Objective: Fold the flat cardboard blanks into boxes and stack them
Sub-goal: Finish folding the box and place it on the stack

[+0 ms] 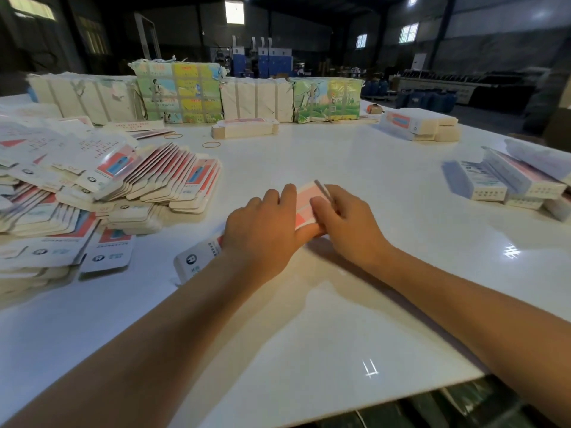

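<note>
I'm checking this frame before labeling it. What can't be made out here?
Head view:
- Middle of the carton: covered by the left hand and right hand.
- Print on the carton: blurred, unreadable.
- Pile of flat blanks: cut off by the left edge.
- Folded boxes: cut off at the right edge.

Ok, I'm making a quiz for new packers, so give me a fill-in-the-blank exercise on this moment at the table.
1. Both hands, the left hand and the right hand, hold one ____ between them.
2. The big fanned pile of flat blanks lies to the person's ____.
3. The folded boxes lie at the table's ____ edge.
4. Two loose ____ bands lie on the white table.

Missing words: blank; left; right; rubber
</note>
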Demonstrator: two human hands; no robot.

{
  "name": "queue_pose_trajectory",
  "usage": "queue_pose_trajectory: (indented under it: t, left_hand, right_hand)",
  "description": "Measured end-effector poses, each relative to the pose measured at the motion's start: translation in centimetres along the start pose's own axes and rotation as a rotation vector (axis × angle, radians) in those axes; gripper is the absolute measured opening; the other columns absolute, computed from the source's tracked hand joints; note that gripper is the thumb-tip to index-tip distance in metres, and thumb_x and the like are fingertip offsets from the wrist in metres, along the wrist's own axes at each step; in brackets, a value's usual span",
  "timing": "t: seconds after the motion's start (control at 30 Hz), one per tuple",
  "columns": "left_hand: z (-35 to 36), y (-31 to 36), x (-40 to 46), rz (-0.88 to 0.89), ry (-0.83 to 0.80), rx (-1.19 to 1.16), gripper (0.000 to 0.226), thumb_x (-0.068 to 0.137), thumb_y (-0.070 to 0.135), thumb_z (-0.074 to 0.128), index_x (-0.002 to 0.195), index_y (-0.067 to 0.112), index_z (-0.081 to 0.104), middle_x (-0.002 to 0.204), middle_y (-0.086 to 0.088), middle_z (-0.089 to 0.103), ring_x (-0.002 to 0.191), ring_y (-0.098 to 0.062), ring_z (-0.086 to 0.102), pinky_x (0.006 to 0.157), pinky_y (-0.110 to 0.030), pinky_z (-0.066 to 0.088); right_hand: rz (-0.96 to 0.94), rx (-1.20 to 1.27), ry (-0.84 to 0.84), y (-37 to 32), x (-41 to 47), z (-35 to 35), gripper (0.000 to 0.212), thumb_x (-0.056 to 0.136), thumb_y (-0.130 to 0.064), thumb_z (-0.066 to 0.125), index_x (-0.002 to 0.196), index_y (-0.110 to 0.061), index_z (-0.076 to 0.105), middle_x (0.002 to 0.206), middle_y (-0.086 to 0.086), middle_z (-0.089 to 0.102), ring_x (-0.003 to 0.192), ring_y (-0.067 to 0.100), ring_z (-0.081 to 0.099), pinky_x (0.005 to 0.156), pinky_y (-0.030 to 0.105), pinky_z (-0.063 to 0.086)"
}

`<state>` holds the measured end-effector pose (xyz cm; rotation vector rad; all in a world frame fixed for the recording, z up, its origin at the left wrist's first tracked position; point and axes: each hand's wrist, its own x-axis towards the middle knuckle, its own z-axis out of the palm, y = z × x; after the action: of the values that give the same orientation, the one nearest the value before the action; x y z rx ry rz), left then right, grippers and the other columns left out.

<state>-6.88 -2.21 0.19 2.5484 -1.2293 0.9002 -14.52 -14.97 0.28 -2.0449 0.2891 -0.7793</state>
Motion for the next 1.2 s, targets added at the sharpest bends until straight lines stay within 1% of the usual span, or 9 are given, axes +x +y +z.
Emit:
queue_pose_trajectory:
  t: [0.07,0.17,0.27,0.4,0.6,0.8,1.0,1.1,1.2]
  left_hand:
    - [0.2,0.1,-0.1,0.004,0.015,0.035,0.063,0.089,0.064,0.037,0.135,0.021,0.025,0.116,-0.002,0.053,0.101,-0.020,0.057,0.068,-0.028,0.040]
    - [0.4,0.0,-0.2,0.020,0.014,0.095,0.063,0.090,0.064,0.036,0.134,0.021,0.024,0.114,-0.001,0.052,0.099,-0.020,0.057,0.065,-0.026,0.034]
    - [0.4,-0.3,-0.2,0.020,0.003,0.075,0.064,0.088,0.064,0.040,0.132,0.021,0.024,0.117,-0.001,0.052,0.101,-0.021,0.057,0.067,-0.026,0.038]
    - [0.1,-0.5,-0.4,0.047,0.046,0.052,0.071,0.083,0.070,0.028,0.135,0.022,0.024,0.118,0.000,0.052,0.100,-0.020,0.057,0.072,-0.025,0.045]
    - [-0.3,-0.7,-0.7,0.067,0.068,0.087,0.078,0.081,0.071,0.020,0.139,0.019,0.027,0.117,-0.002,0.054,0.098,-0.018,0.056,0.072,-0.023,0.040]
    - [-0.9,-0.7,-0.7,0.057,0.025,0.036,0.080,0.081,0.068,0.023,0.136,0.013,0.041,0.110,-0.009,0.060,0.091,-0.025,0.059,0.067,-0.030,0.043]
    - [-1.6,-0.4,-0.8,0.069,0.011,0.023,0.082,0.081,0.064,0.020,0.126,0.004,0.052,0.094,-0.015,0.063,0.077,-0.030,0.062,0.062,-0.034,0.050]
    - [-1.8,0.0,-0.8,0.063,0.014,0.007,0.083,0.081,0.064,0.020,0.125,0.002,0.054,0.091,-0.016,0.064,0.073,-0.031,0.062,0.059,-0.033,0.051]
    - [-1.9,0.2,-0.8,0.026,0.003,-0.025,0.080,0.083,0.065,0.027,0.131,0.005,0.049,0.098,-0.015,0.062,0.080,-0.030,0.061,0.062,-0.033,0.048]
  right_hand:
    - [-0.162,-0.316,0.001,0.1,-0.5,0.5,0.017,0.099,-0.024,0.039,0.096,-0.015,0.053,0.078,0.000,0.062,0.066,0.009,0.058,0.058,0.019,0.042]
    - [-0.213,-0.396,-0.028,0.1,-0.6,0.7,0.024,0.101,-0.028,0.035,0.098,-0.012,0.052,0.081,0.003,0.062,0.070,0.017,0.056,0.064,0.031,0.041]
    - [-0.062,-0.054,-0.010,-0.4,-0.5,0.5,0.034,0.101,-0.030,0.037,0.090,-0.011,0.063,0.081,0.008,0.068,0.072,0.019,0.063,0.068,0.028,0.051]
    - [0.154,0.377,-0.022,-0.5,0.0,-0.3,0.034,0.100,-0.012,0.040,0.086,-0.015,0.070,0.080,0.006,0.074,0.076,0.023,0.070,0.068,0.032,0.059]
    - [0.154,0.479,-0.004,-0.8,0.1,-0.5,0.037,0.096,-0.001,0.038,0.086,-0.016,0.071,0.075,0.002,0.074,0.073,0.019,0.071,0.060,0.026,0.055]
    - [0.152,0.528,-0.014,-0.9,0.2,-0.8,0.037,0.090,0.004,0.041,0.083,-0.012,0.074,0.082,0.013,0.073,0.078,0.029,0.071,0.064,0.031,0.056]
    - [0.025,0.360,-0.015,-0.9,-0.3,-0.8,0.054,0.093,-0.001,0.036,0.082,-0.041,0.071,0.083,-0.013,0.073,0.086,0.015,0.070,0.073,0.034,0.060]
    - [-0.089,0.194,0.011,-0.9,-0.6,-0.6,0.037,0.090,-0.008,0.034,0.087,-0.023,0.068,0.076,-0.013,0.067,0.081,0.016,0.065,0.077,0.035,0.058]
    - [-0.153,0.062,0.037,-0.9,-1.0,0.0,0.024,0.095,-0.009,0.038,0.085,-0.020,0.056,0.067,-0.010,0.058,0.063,0.006,0.055,0.059,0.016,0.047]
